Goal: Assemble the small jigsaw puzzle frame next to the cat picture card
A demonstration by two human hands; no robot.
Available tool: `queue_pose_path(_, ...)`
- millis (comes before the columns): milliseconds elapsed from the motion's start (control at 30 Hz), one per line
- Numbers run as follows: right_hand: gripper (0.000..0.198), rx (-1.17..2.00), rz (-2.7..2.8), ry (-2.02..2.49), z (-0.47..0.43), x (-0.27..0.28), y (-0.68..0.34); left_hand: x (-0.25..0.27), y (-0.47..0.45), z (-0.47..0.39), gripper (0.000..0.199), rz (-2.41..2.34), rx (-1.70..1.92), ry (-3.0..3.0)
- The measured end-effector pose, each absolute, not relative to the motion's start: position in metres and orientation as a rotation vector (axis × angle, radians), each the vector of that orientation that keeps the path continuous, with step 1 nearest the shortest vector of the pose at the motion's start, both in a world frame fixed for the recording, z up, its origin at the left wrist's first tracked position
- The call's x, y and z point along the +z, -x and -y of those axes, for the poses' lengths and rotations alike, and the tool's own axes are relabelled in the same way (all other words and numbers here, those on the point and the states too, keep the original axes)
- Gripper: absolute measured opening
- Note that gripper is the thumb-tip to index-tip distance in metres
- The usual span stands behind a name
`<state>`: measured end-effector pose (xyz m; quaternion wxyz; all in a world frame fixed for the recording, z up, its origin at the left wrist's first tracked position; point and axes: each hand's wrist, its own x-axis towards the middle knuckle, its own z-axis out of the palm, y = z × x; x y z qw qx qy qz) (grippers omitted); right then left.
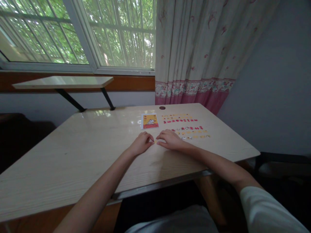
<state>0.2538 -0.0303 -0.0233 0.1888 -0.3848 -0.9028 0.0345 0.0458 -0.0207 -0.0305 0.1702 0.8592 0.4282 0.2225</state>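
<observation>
Both of my hands come together over the pale wooden table (97, 158), with a small yellow jigsaw piece (155, 141) lying between their fingertips. My left hand (142, 143) is closed in a pinch at the piece's left side, a dark bit showing at its fingertips. From the right, my right hand (169, 139) reaches to the same spot, thumb and forefinger slightly apart and no piece visible in them. Beyond the hands lies a picture card (150, 121) with a white animal on yellow and red. Rows of red jigsaw pieces (181, 121) and yellow ones (193, 132) extend right of it, partly hidden by my right hand.
A raised shelf (65, 82) on black supports stands at the table's back left. Near the back edge is a round cable hole (162, 108). A patterned curtain (194, 58) hangs behind, beside a barred window (119, 35). Dark furniture (21, 139) stands at the left.
</observation>
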Motion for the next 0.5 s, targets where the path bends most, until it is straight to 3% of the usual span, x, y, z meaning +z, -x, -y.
queue_pose_path(500,0.009,0.101,2.490,0.993,0.0313,-0.0268,-0.2481,-0.0231,-0.0489,0.0261,0.009,-1.136,0.725,-2.334)
